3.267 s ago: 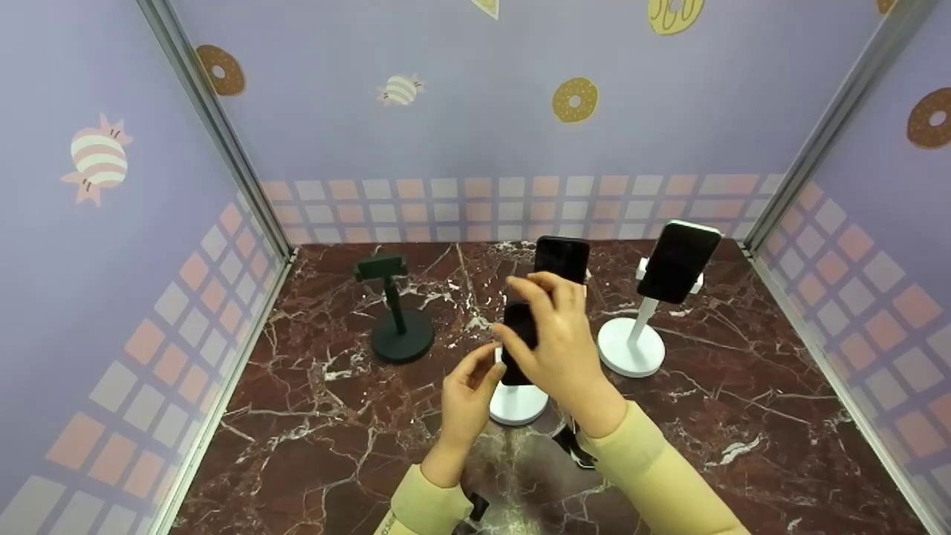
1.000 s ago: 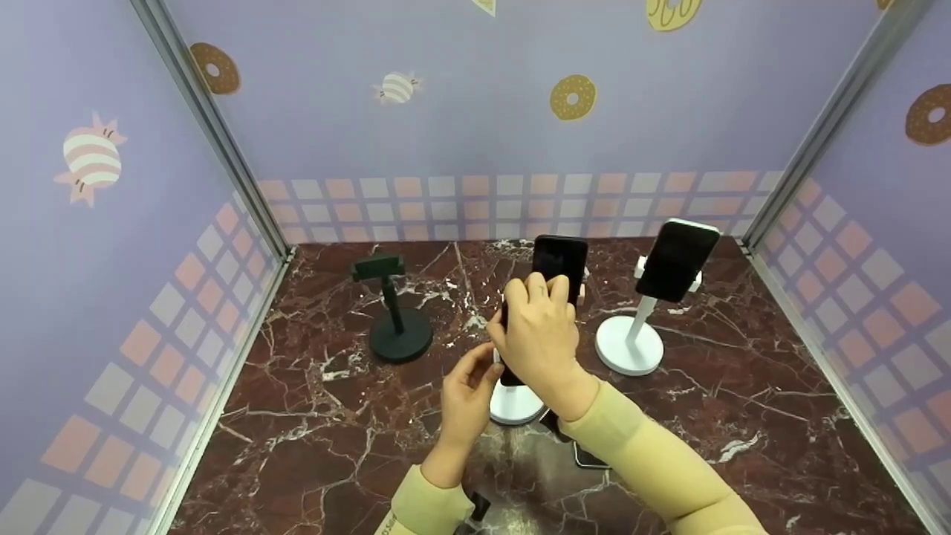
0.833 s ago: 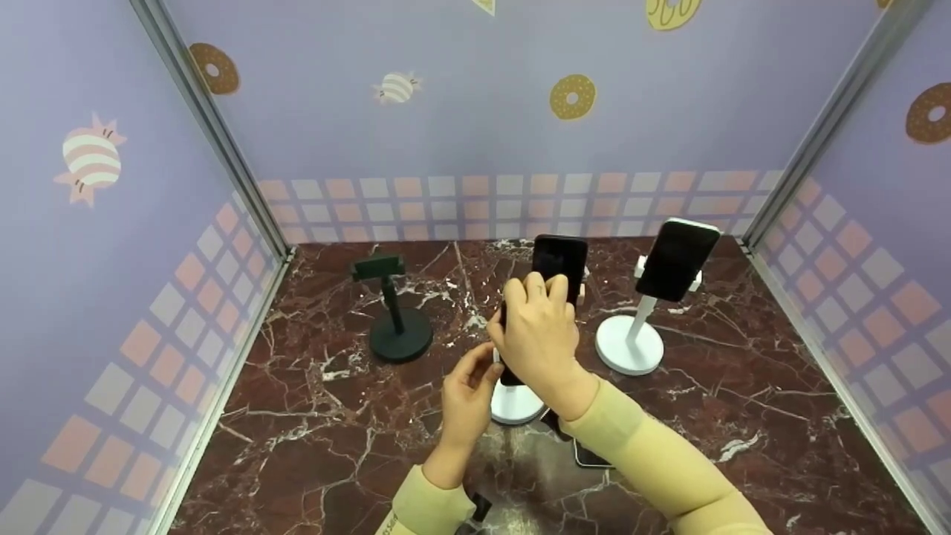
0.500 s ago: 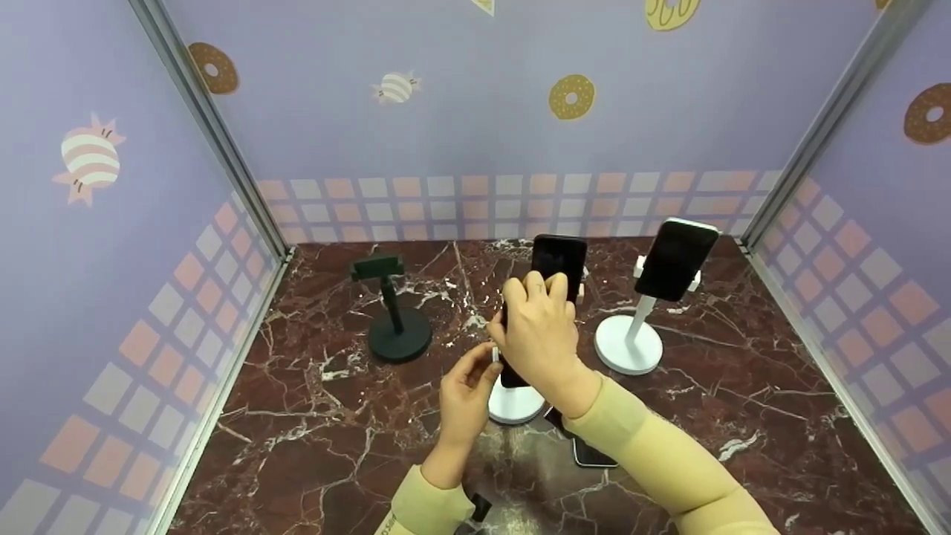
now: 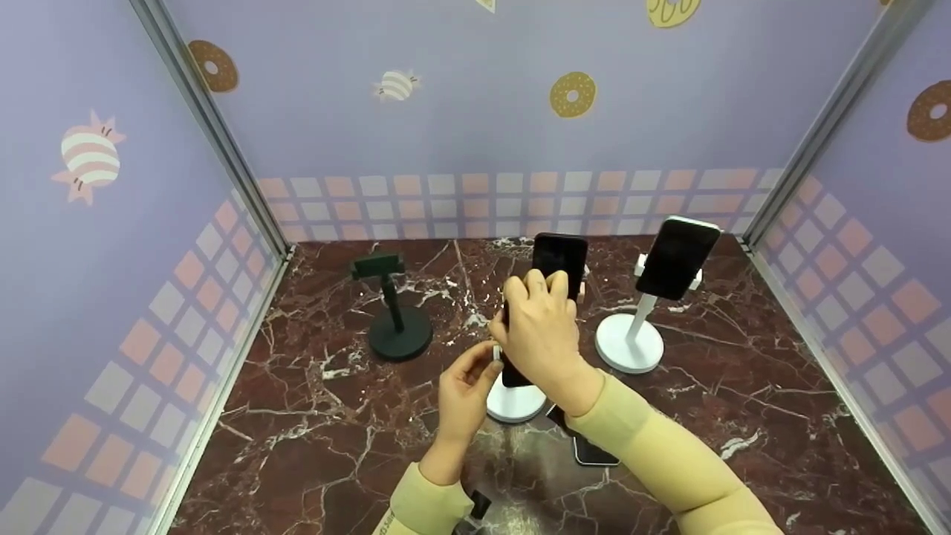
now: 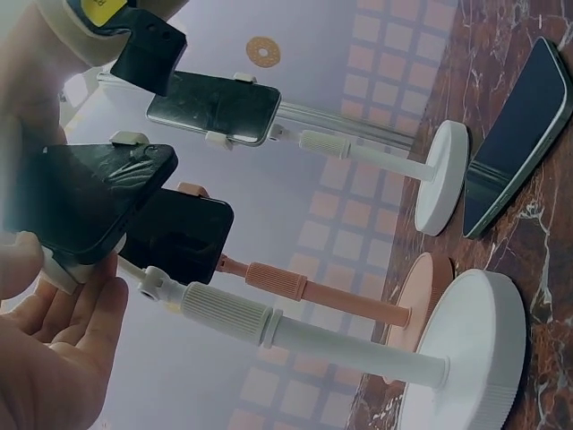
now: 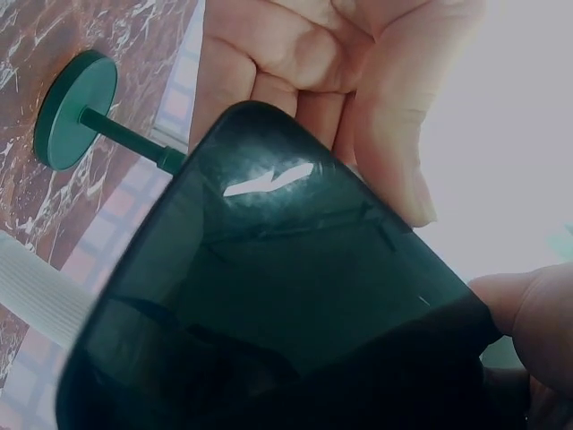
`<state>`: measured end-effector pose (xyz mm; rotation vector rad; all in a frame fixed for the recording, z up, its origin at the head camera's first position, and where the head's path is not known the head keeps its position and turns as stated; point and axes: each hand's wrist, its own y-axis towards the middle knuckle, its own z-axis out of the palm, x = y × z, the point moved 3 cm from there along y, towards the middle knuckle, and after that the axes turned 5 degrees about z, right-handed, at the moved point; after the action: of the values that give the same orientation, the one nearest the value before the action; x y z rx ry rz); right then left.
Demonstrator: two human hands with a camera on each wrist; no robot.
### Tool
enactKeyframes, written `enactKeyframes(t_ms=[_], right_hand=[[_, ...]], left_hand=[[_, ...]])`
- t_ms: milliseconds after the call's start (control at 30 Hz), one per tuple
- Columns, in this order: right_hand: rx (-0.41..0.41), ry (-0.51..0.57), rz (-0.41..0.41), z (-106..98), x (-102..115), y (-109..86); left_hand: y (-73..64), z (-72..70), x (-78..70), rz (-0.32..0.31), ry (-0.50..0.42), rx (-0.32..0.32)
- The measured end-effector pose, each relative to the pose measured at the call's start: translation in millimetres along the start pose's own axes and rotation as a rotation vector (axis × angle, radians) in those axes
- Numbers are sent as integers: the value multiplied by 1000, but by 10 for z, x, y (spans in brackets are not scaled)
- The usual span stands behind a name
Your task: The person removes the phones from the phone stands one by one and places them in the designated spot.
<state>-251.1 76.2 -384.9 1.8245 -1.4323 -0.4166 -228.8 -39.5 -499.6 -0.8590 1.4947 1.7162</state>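
- The table [image 5: 334,431] is surfaced in dark red marble, crossed by pale veins; a dull glare is thrown on its near middle.
- It is enclosed by 3 lilac walls [image 5: 475,134], printed with doughnuts and sweets and banded low down with pink and white squares.
- Both far corners are framed by metal posts [image 5: 209,119].
- At the middle, the near phone [image 5: 515,373] is held between 2 clips of the near stand [image 5: 513,405], which is white.
- The left clip is pinched between thumb and finger of the left hand [image 5: 462,397].
- The near phone is gripped by the right hand [image 5: 541,327], its fingers bent over the top; where their tips rest cannot be told.
- The green stand [image 5: 400,334] is placed far left; the right stand [image 5: 629,345] is topped by a tilted phone [image 5: 676,260].
- The pink stand [image 6: 313,294] is mostly hidden in the head view, and its phone [image 5: 559,256] is partly covered.
- The loose phone [image 6: 517,134] is partly covered by the right sleeve [image 5: 661,453].
- A black piece [image 5: 479,505] beside the left cuff cannot be made out.
- In the right wrist view, the near phone is cut off below.
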Motion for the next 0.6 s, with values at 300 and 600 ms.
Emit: enactKeyframes(t_ms=[300, 600], right_hand=[[15, 10, -11, -11, -8, 1], [22, 15, -14, -25, -3, 1]], left_hand=[[1, 6, 25, -20, -17, -9], [-23, 9, 69, -19, -46, -26]])
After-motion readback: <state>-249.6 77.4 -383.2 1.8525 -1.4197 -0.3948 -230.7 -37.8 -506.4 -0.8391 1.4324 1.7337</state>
